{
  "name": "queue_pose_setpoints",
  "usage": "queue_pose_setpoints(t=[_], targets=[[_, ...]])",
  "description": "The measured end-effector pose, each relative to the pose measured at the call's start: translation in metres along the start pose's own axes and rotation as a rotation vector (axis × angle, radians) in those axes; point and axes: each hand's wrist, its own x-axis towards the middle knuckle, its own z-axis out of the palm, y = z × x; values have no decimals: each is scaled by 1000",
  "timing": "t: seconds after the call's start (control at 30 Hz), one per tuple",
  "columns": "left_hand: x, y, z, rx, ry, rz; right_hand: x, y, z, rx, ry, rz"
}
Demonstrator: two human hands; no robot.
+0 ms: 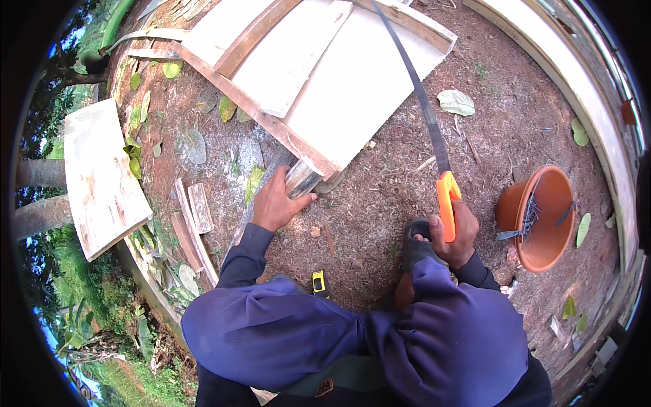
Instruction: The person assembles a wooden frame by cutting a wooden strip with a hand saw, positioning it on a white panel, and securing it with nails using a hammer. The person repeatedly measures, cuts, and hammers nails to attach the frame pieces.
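My right hand [459,234] is closed around the orange handle of a handsaw [434,136]. Its long dark blade points away from me, and its far end lies over the edge of a pale wooden panel [366,88]. On the left, my left hand [274,200] grips the near end of a weathered piece of wood [303,180], thumb stretched along its end. That piece sits against the near corner of the panel's brown wooden frame [264,119]; its far part is hidden. A loose pale plank [308,61] lies across the panel.
An orange-brown bucket [512,207] lies tipped to the right, with dark strips inside. Near my feet is a yellow tape measure [319,282]. Wood offcuts [192,224] and a pale board [105,176] are at left. Fallen leaves [456,102] dot the soil; a long beam [563,74] borders the right.
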Motion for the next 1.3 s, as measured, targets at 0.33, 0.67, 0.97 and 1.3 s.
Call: queue_pose_setpoints(t=[0.33,0.67,0.97,1.3], targets=[[-6,37,-57,-551,-349,161,5,-22,21,-59,-129,205],[-15,73,-79,-882,-681,154,110,-69,43,397,-285,-525],[-18,61,-72,-1028,-528,100,75,-98,60,351,-55,-342],[10,53,-171,-1508,424,195,-4,-27,85,135,-320,117]])
